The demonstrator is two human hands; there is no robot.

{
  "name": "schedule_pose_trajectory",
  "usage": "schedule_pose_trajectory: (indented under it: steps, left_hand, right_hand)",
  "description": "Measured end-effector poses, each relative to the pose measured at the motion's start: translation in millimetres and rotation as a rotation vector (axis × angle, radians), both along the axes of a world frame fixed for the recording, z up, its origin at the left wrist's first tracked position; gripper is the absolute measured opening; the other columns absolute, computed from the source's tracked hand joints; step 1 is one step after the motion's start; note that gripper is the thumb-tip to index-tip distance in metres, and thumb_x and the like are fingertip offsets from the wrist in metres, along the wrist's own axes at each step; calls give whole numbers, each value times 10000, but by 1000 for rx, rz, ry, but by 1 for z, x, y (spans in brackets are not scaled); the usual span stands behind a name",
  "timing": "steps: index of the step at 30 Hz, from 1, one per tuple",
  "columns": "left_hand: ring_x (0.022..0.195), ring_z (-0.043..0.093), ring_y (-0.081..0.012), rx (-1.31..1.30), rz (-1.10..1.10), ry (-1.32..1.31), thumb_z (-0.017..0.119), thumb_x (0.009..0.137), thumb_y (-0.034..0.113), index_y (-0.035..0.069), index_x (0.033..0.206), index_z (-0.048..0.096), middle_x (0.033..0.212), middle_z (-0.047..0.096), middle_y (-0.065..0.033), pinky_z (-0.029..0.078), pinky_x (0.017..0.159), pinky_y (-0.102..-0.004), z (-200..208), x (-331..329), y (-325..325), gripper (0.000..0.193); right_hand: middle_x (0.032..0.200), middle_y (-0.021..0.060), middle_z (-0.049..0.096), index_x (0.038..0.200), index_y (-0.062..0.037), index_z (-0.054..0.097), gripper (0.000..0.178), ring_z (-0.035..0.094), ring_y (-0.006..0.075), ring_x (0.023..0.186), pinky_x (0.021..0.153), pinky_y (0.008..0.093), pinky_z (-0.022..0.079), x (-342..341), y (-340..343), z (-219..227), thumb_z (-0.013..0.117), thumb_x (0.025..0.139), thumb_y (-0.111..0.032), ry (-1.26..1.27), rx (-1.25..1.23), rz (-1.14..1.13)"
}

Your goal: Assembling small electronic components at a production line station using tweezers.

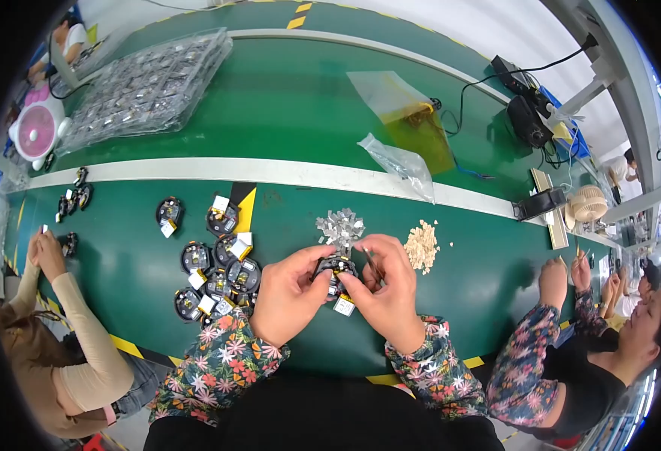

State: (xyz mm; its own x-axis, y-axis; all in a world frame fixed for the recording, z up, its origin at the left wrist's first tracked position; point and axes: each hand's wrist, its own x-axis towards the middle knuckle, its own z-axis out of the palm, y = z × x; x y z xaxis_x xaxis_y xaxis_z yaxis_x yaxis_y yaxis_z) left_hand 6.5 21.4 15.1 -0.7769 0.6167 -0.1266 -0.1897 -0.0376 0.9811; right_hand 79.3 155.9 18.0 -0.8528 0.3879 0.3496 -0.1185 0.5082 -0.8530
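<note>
Between my hands is a round black electronic housing point(336, 265) with a small white block point(344, 305) hanging from its near side. My left hand point(289, 293) is closed on the housing's left edge. On the other side, my right hand point(387, 289) lays its thumb against the housing. A thin metal tool point(374, 264), perhaps tweezers, is held in its curled fingers. Just beyond lies a heap of small silver-grey pieces point(339, 225). Right of it is a pile of small beige pieces point(422, 246). Several similar housings point(225, 276) with white blocks lie left of my left hand.
Across a white strip point(285, 171) lie a clear tray of parts point(143, 90), a yellowish bag point(421, 139) and a clear bag point(402, 167). Cables and a black device point(528, 120) stand far right, near a beige fan point(587, 204). People work at both sides.
</note>
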Motion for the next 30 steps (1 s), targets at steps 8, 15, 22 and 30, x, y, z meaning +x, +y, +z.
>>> schedule_pose_trajectory:
  steps: [8,15,22,30]
  left_hand:
    - [638,590,-73,-22,-55,-135,530,851,-9,-33,1120,537,819,625,-68,518,553,-214,-4,-2,2,270]
    - [654,617,-102,-18,-114,-116,484,883,27,-56,1142,521,835,626,-83,520,574,-222,-1,-2,-2,274]
    - [667,625,-109,-31,-118,36,494,871,19,-52,1134,523,805,618,-82,531,599,-234,-3,4,-4,274]
    - [667,630,-116,-33,-118,42,504,868,26,-54,1108,540,800,625,-89,534,592,-236,-6,2,-5,256]
  right_hand:
    - [1027,81,513,865,-2,611,195,423,16,552,471,162,347,5,9,4,650,700,95,14,-132,-74]
    - [1017,102,521,838,-20,618,226,562,131,595,539,259,472,3,7,-3,644,643,91,-32,134,82]
    - [1010,86,528,808,6,605,148,447,32,547,451,182,364,0,5,-2,659,693,83,-17,80,92]
    - [982,111,531,841,14,588,150,584,140,642,493,236,473,-3,2,-4,629,714,83,-18,102,80]
